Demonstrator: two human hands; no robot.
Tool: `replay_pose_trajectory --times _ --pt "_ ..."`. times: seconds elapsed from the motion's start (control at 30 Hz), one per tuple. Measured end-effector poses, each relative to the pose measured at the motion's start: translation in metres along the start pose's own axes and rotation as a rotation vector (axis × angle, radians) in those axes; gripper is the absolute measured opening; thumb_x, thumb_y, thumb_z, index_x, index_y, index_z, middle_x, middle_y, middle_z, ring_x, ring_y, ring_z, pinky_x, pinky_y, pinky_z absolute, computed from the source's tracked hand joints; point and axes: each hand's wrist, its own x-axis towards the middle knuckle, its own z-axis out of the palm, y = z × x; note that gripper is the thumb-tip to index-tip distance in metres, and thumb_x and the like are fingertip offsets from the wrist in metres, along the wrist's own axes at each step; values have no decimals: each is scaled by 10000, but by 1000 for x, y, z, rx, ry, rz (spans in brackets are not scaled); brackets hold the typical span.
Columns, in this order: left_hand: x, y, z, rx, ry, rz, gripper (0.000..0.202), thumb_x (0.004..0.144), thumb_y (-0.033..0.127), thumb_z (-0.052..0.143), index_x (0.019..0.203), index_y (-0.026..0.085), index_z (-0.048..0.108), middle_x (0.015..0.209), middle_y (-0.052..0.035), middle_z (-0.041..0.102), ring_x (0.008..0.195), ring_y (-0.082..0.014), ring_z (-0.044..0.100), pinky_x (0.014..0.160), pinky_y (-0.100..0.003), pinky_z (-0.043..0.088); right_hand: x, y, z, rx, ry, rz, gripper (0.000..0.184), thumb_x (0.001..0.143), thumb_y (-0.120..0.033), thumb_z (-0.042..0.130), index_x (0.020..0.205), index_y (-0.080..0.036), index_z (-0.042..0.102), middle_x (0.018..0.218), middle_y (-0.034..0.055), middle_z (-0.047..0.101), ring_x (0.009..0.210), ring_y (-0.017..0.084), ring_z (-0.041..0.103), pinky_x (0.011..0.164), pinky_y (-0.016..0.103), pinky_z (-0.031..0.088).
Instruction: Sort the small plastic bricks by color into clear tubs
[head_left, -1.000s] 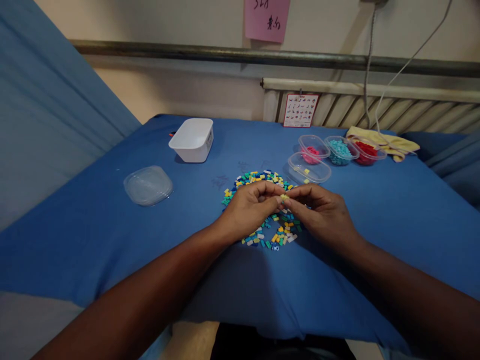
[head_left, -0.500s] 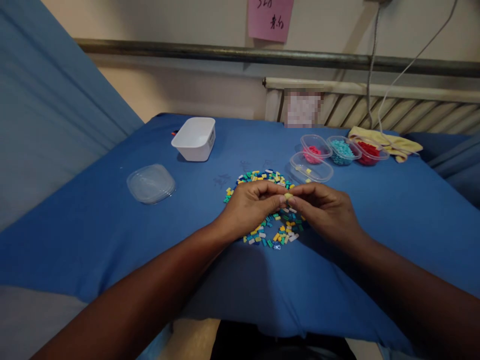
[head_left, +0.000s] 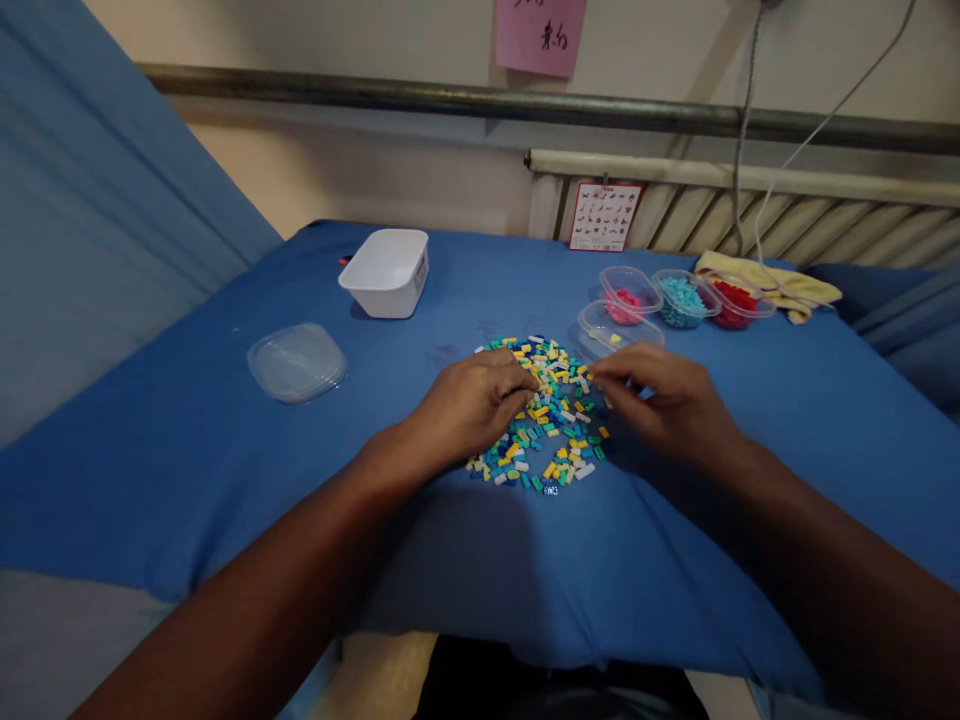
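Note:
A loose pile of small plastic building blocks (head_left: 551,405) in yellow, white, green, teal and dark blue lies in front of me. My left hand (head_left: 476,400) reaches into the pile's left side, thumb and index finger pinched together among the blocks; what is between them is hidden. Over the right edge of the pile is my right hand (head_left: 664,395), its thumb and fingertips drawn together and slightly blurred. I cannot make out what they hold. Just beyond the right hand stands a clear plastic tub (head_left: 589,325) with a few pale yellow blocks inside.
Clear tubs hold pink blocks (head_left: 622,308), light blue blocks (head_left: 681,300) and red blocks (head_left: 735,303). A yellow cloth (head_left: 787,287) lies behind them. At left are a white bin (head_left: 386,285) and stacked clear lids (head_left: 298,365). Everything rests on a blue cloth-covered table (head_left: 187,450).
My hands were together over the pile, fingertips meeting at a pale yellow block. They have parted: the left moved left and down into the blocks, the right slightly right, toward the tub.

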Motion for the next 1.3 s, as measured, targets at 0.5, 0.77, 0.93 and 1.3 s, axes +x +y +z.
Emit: replay_pose_trajectory --times 0.5,0.77,0.93,1.3 --pt "-5 -3 -21 142 -191 22 231 1044 186 594 1033 216 822 978 -63 730 964 -206 673 864 -322 493 2 -29 12 -35 -546 115 145 982 -182 713 901 -248 814 863 44 784 742 199 676 670 323 429" --pt "-3 1 -16 263 -245 13 232 1023 175 578 969 192 803 962 -80 704 925 -224 647 835 -342 475 6 -34 15 -161 -605 197 134 938 -177 720 857 -251 797 809 32 778 714 198 660 615 319 337" --pt "-2 2 -12 246 -157 8 234 1045 182 571 1119 189 792 1024 -82 720 987 -233 660 872 -352 478 5 -39 13 -77 -550 229 89 943 -175 674 893 -224 729 814 28 766 689 184 643 611 314 342" --pt "6 6 -2 79 -160 -19 198 1009 143 594 1032 197 783 1000 -68 714 977 -222 661 912 -363 511 -5 -29 17 244 -240 233 209 955 -192 675 1147 -238 742 907 31 753 751 188 692 705 335 545"
